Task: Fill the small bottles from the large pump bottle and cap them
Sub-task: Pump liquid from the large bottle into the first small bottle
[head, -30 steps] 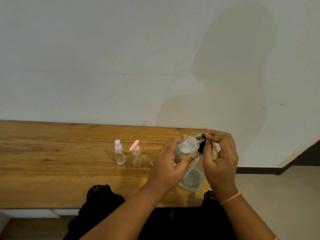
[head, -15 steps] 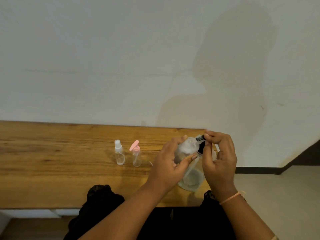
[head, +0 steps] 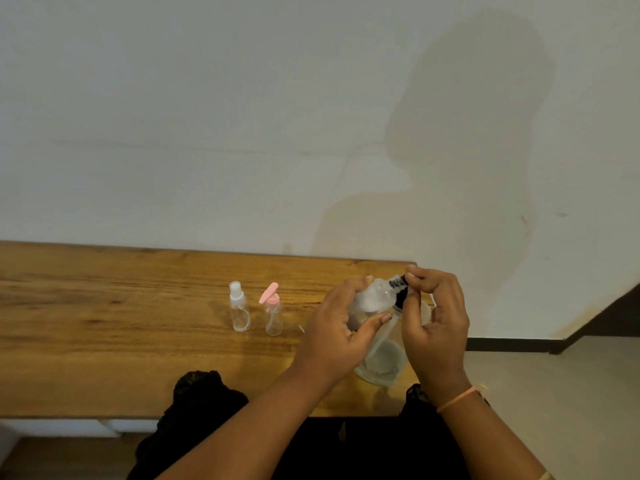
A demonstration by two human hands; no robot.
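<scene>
Gripping pump bottle (head: 382,362): left hand (head: 337,332), right hand (head: 438,327).

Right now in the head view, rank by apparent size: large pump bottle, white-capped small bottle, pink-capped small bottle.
1. large pump bottle, clearly largest.
2. white-capped small bottle and pink-capped small bottle: too alike to rank.

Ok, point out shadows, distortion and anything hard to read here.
Head view: a soft shadow on the white wall, light likely from behind; the far edge of the wooden table slants, wide-angle; the clear large pump bottle reads faint between left hand and right hand.
</scene>
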